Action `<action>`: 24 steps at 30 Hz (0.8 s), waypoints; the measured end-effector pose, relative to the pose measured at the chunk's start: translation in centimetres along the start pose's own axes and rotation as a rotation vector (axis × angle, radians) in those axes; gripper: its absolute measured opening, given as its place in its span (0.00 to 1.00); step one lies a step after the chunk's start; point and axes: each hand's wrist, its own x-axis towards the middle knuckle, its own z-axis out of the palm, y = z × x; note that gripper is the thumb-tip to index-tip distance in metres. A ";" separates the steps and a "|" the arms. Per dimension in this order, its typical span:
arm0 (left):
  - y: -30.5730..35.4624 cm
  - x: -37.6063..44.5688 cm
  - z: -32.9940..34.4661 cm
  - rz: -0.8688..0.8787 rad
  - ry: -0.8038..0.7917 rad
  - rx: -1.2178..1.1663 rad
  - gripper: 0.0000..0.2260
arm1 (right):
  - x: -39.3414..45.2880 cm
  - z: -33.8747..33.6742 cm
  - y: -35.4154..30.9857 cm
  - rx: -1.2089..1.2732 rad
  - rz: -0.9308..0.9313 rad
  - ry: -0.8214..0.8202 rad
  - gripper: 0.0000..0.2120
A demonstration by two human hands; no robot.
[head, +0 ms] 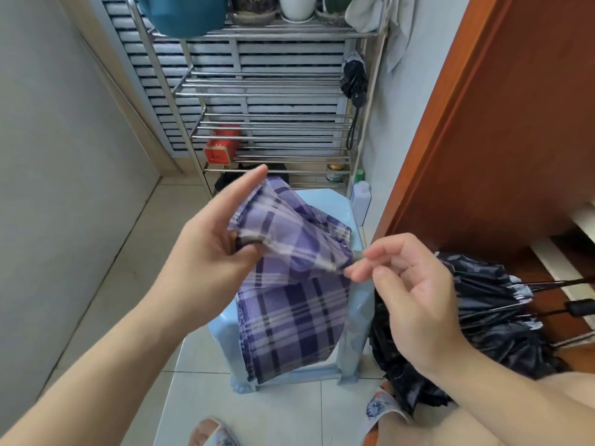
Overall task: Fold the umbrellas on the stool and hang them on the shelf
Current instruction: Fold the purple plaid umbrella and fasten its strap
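Note:
A purple plaid umbrella (289, 278) is held above the light blue plastic stool (325, 204), its loose canopy hanging down in front. My left hand (209, 249) grips its bunched upper end, with the index finger stretched out straight. My right hand (405, 281) pinches the canopy's edge between thumb and fingertips. A black umbrella (489, 320), unfolded with its ribs sticking out, lies to the right of the stool. Another black umbrella (354, 78), folded, hangs on the right post of the metal shelf (273, 123).
The shelf stands against a louvred panel and carries a red tin (222, 146), a teal basin (183, 14) and pots on top. A brown wooden door (502, 117) borders the right. A white bottle (360, 201) stands by the stool. My slippered feet are on the tiled floor.

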 end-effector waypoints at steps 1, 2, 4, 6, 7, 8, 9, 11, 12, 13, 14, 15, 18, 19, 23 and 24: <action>0.0 0.2 0.2 0.026 0.072 -0.017 0.40 | -0.1 0.0 0.0 -0.050 -0.059 -0.015 0.08; 0.1 0.3 0.4 0.051 0.130 -0.052 0.37 | 0.0 0.0 0.1 -0.106 -0.119 -0.024 0.07; 0.4 0.4 0.5 0.092 0.210 -0.101 0.30 | 0.2 0.0 0.2 -0.225 -0.225 -0.007 0.08; 0.6 0.3 0.7 0.110 0.230 -0.089 0.27 | 0.6 0.2 0.3 -0.329 -0.285 0.016 0.09; 0.6 0.3 0.7 0.110 0.226 -0.076 0.26 | 0.8 0.3 0.5 -0.366 -0.300 0.022 0.09; 0.7 0.2 0.8 0.103 0.218 -0.067 0.26 | 1.0 0.3 0.6 -0.394 -0.312 0.031 0.09; 0.7 0.1 0.8 0.095 0.208 -0.063 0.25 | 1.1 0.3 0.7 -0.416 -0.319 0.045 0.09; 0.9 -0.1 0.9 0.093 0.198 -0.056 0.25 | 1.4 0.3 0.8 -0.426 -0.302 0.070 0.09; 1.0 -0.1 0.9 0.098 0.199 -0.050 0.25 | 1.6 0.3 0.8 -0.418 -0.285 0.074 0.10; 1.0 -0.1 0.8 0.104 0.202 -0.044 0.25 | 1.6 0.3 0.7 -0.409 -0.268 0.070 0.11; 1.1 -0.1 0.8 0.106 0.206 -0.046 0.25 | 1.7 0.4 0.7 -0.398 -0.252 0.060 0.12; 1.0 -0.1 0.8 0.106 0.206 -0.054 0.25 | 1.7 0.4 0.6 -0.388 -0.240 0.049 0.12; 1.1 -0.1 0.8 0.107 0.202 -0.064 0.25 | 1.6 0.7 0.4 -0.394 -0.233 0.065 0.13; 1.1 -0.2 0.8 0.107 0.202 -0.066 0.25 | 1.6 0.7 0.4 -0.398 -0.232 0.074 0.14; 1.4 -0.5 0.9 0.114 0.158 -0.014 0.24 | 2.0 0.7 0.5 -0.437 -0.246 0.053 0.20; 1.7 -0.8 0.5 0.112 0.097 0.021 0.24 | 2.3 0.6 0.5 -0.470 -0.279 0.014 0.20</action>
